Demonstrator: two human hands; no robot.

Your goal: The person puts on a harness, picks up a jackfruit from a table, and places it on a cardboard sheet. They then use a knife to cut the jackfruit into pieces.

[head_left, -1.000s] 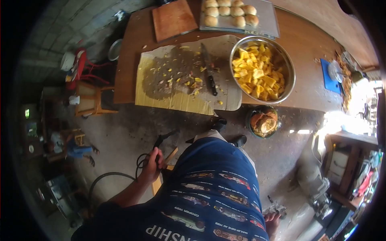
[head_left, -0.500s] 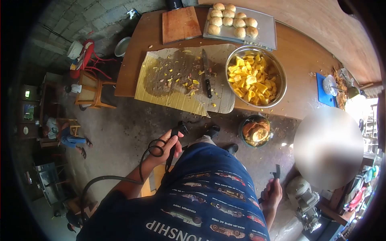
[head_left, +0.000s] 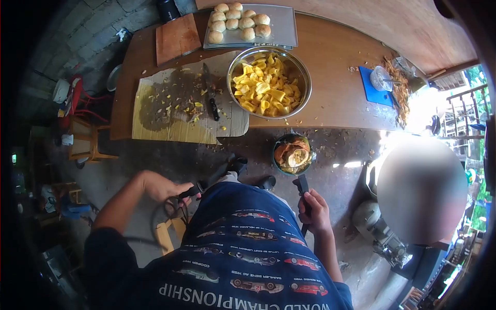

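At my left side, my left hand (head_left: 164, 189) is closed around a black strap end (head_left: 191, 191) that looks like a buckle. A dark cable (head_left: 169, 206) loops beneath that hand. My right hand (head_left: 315, 211) grips another black strap (head_left: 307, 206), whose flat buckle-like tip (head_left: 300, 183) sticks up past the fingers. Both hands are at waist height, on either side of my dark blue shirt (head_left: 243, 248) printed with racing cars. The two strap ends are apart.
On the wooden table (head_left: 336, 77) are a steel bowl (head_left: 307, 95) of yellow fruit pieces, a knife (head_left: 211, 98) on cardboard (head_left: 155, 124), and a tray (head_left: 284, 26) of buns. A bin (head_left: 293, 155) with peelings stands below. A person (head_left: 421, 191), blurred, is at the right beside a machine (head_left: 380, 232).
The view has swung right, so the table and bowl appear further left. My right hand has come up and closer to my body with its strap. My left hand has turned, still gripping its strap end.
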